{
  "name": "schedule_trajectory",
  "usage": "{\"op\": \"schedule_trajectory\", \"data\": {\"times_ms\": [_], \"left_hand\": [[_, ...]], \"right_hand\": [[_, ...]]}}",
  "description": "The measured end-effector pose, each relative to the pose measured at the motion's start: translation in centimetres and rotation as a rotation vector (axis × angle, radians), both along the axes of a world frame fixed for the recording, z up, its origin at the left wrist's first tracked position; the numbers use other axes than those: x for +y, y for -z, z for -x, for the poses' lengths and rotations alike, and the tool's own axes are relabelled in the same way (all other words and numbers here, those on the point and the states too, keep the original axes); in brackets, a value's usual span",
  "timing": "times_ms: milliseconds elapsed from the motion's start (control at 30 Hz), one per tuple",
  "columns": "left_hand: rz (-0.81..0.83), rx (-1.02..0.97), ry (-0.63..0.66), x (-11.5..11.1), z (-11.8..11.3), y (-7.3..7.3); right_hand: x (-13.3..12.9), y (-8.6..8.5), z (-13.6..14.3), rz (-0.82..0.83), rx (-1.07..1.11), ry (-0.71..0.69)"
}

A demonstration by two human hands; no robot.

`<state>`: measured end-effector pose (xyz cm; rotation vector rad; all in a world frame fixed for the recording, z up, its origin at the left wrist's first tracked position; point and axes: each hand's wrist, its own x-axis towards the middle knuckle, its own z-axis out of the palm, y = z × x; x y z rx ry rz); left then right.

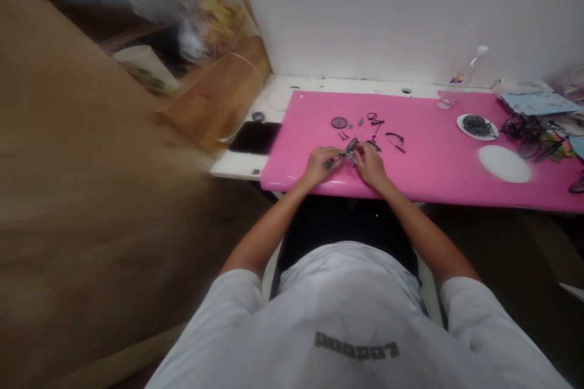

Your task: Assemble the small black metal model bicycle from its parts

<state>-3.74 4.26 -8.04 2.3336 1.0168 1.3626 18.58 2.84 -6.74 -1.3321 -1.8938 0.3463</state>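
Near the front edge of the pink table cover (pixel 433 158), my left hand (pixel 322 164) is closed around a small dark part with some green on it. My right hand (pixel 370 165) pinches a small grey and dark part (pixel 351 147) that meets what the left holds; its exact shape is too small to tell. Just beyond the hands lie a dark round wheel (pixel 339 123), a thin black loop (pixel 372 116), a curved black strip (pixel 395 135) and several small dark bits.
To the right are a white plate of black pieces (pixel 477 126), a white disc (pixel 505 164), a clear bottle (pixel 462 79) and a dark tangled pile (pixel 529 134). A black flat object (pixel 255 137) and wooden box (pixel 219 94) stand left.
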Motion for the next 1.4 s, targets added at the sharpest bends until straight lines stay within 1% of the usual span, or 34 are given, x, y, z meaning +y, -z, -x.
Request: {"op": "schedule_trajectory", "data": {"times_ms": [233,433,600,767,933,1100,1233,1333,1400], "left_hand": [[0.031,-0.008,0.015,0.07,-0.16,-0.14],[0.06,-0.032,0.021,0.22,-0.07,-0.15],[0.035,-0.021,0.022,0.23,-0.06,0.0],[0.011,0.012,0.025,0.09,-0.02,-0.05],[0.008,0.083,0.0,-0.14,-0.02,-0.22],[-0.006,0.094,-0.033,-0.23,-0.09,-0.16],[-0.017,0.103,-0.016,-0.19,-0.15,0.02],[-0.037,0.099,0.005,-0.15,-0.2,0.11],[-0.04,0.096,0.011,-0.13,-0.23,0.11]], "right_hand": [[0.51,0.52,-0.21,0.002,-0.06,-0.021],[0.13,0.33,-0.06,-0.016,0.016,0.025],[0.06,0.1,-0.08,-0.024,0.031,0.009],[0.28,0.33,-0.21,-0.019,-0.015,0.007],[0.57,0.76,-0.22,0.007,-0.058,0.025],[0.42,0.4,-0.36,-0.009,-0.015,0.018],[0.24,0.02,-0.52,-0.019,-0.005,0.026],[0.3,0.03,-0.56,-0.036,0.0,0.053],[0.42,0.1,-0.56,-0.051,0.002,0.045]]}}
